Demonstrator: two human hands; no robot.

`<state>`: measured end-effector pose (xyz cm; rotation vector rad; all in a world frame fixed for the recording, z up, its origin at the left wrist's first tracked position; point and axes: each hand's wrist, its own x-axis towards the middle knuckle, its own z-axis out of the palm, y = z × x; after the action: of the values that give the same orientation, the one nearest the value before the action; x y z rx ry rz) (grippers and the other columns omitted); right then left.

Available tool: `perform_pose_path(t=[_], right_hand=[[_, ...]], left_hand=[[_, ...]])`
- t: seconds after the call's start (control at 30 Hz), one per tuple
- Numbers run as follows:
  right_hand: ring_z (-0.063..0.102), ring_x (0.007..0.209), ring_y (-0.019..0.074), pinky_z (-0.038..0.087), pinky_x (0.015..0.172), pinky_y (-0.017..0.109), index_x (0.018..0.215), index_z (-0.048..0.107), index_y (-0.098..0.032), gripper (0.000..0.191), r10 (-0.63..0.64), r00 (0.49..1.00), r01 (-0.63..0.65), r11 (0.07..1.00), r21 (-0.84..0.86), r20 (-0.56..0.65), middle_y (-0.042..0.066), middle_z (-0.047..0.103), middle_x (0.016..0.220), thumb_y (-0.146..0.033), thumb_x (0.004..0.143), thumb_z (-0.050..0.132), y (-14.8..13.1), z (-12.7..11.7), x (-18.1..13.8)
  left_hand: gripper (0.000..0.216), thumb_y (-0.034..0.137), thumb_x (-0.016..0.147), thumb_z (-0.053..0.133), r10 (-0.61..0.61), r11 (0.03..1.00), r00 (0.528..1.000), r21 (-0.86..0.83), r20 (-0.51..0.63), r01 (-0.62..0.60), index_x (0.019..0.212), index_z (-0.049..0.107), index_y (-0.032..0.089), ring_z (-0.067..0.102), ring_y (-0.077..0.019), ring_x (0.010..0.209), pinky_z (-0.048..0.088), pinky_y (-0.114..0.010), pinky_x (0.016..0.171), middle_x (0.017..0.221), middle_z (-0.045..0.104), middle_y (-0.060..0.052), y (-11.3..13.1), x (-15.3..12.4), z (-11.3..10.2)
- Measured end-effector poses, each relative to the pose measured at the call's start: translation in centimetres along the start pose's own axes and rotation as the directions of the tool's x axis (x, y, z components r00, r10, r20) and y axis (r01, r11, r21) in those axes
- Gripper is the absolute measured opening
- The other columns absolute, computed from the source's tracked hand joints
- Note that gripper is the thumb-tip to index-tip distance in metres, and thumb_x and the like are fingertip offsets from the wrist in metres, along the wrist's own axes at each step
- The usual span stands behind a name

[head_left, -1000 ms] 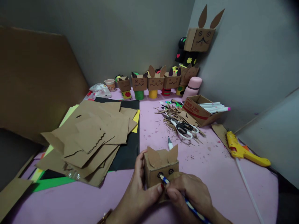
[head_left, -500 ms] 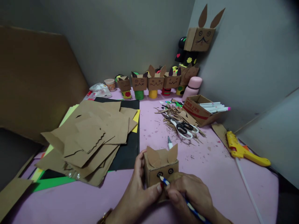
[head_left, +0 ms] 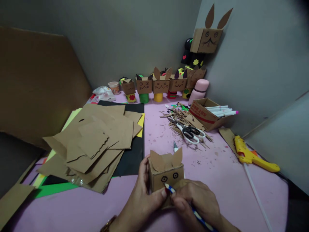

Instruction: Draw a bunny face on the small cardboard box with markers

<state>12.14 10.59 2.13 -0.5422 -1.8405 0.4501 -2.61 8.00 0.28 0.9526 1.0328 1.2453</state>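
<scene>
A pink counter [head_left: 229,190] spreads beneath the left hand [head_left: 145,200] and right hand [head_left: 198,197]. Left of them lies cardboard [head_left: 96,135]. Between them is an eared box [head_left: 169,170] with drawn eyes [head_left: 175,175], the left hand clamped on it. A glue gun [head_left: 243,156] lies to their right, scissors [head_left: 179,126] beyond them. The right hand grips a pencil [head_left: 171,188], tip just below one eye.

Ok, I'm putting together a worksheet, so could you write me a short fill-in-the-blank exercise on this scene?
1. The left hand holds the box, and the right hand holds a ____.
2. The box's face has ____ drawn eyes.
3. The glue gun is mostly ____ in colour.

Missing words: pencil; two; yellow.
</scene>
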Motion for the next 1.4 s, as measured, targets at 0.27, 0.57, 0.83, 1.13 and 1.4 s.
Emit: perform_pose_path(t=[0.27, 0.57, 0.83, 1.13, 1.4], right_hand=[[0.061, 0.054, 0.0085, 0.046, 0.056, 0.021, 0.080, 0.055, -0.020, 0.026, 0.013, 0.999, -0.014, 0.999, 0.030, 0.051, -0.003, 0.063, 0.061, -0.029, 0.099, 0.040, -0.01, -0.29, 0.08], [0.061, 0.053, 0.0097, 0.048, 0.053, 0.021, 0.082, 0.054, -0.021, 0.022, -0.009, 0.998, 0.007, 0.999, 0.041, 0.068, -0.003, 0.063, 0.059, -0.027, 0.099, 0.041, 0.27, -0.22, 0.04], [0.058, 0.049, 0.0098, 0.046, 0.051, 0.022, 0.077, 0.054, -0.022, 0.028, 0.012, 0.999, -0.012, 1.000, 0.012, 0.040, -0.003, 0.062, 0.057, -0.031, 0.100, 0.040, 0.25, 0.35, -0.03], [0.059, 0.049, 0.0093, 0.047, 0.052, 0.020, 0.076, 0.056, -0.020, 0.028, -0.013, 1.000, 0.013, 0.997, 0.079, -0.006, -0.003, 0.063, 0.056, -0.032, 0.099, 0.044, 0.19, 0.32, 0.28], [0.057, 0.047, 0.0097, 0.045, 0.048, 0.020, 0.074, 0.053, -0.021, 0.027, 0.025, 0.999, -0.026, 1.000, -0.014, -0.046, -0.002, 0.060, 0.055, -0.026, 0.098, 0.041, 0.19, -0.41, 0.19]], left_hand=[[0.089, 0.048, 0.072, 0.074, -0.004, 1.000, 1.000, -0.001, 0.007, 0.004, 0.140, 0.021, 0.027, 0.033, -0.0329, 0.139, 0.028, -0.047, 0.112, 0.152, 0.035, -0.014, 0.11, 0.06, -0.03], [0.087, 0.044, 0.073, 0.074, 0.007, 1.000, 1.000, 0.005, -0.011, -0.007, 0.141, 0.022, 0.026, 0.034, -0.0351, 0.138, 0.030, -0.049, 0.111, 0.150, 0.038, -0.016, 0.02, 0.07, -0.01], [0.090, 0.035, 0.073, 0.075, -0.026, 0.999, 0.999, 0.031, -0.032, 0.027, 0.143, 0.019, 0.024, 0.032, -0.0353, 0.139, 0.027, -0.050, 0.113, 0.152, 0.035, -0.017, 0.03, 0.04, 0.09], [0.087, 0.037, 0.071, 0.076, 0.012, 0.999, 1.000, -0.030, -0.025, -0.012, 0.141, 0.026, 0.026, 0.035, -0.0350, 0.138, 0.030, -0.049, 0.111, 0.149, 0.041, -0.014, 0.02, 0.17, -0.04], [0.090, 0.039, 0.073, 0.074, -0.048, 0.962, 0.999, -0.267, 0.012, 0.050, 0.144, 0.021, 0.028, 0.052, -0.0371, 0.124, 0.042, -0.051, 0.101, 0.136, 0.057, -0.015, 0.70, 0.03, -0.16]])
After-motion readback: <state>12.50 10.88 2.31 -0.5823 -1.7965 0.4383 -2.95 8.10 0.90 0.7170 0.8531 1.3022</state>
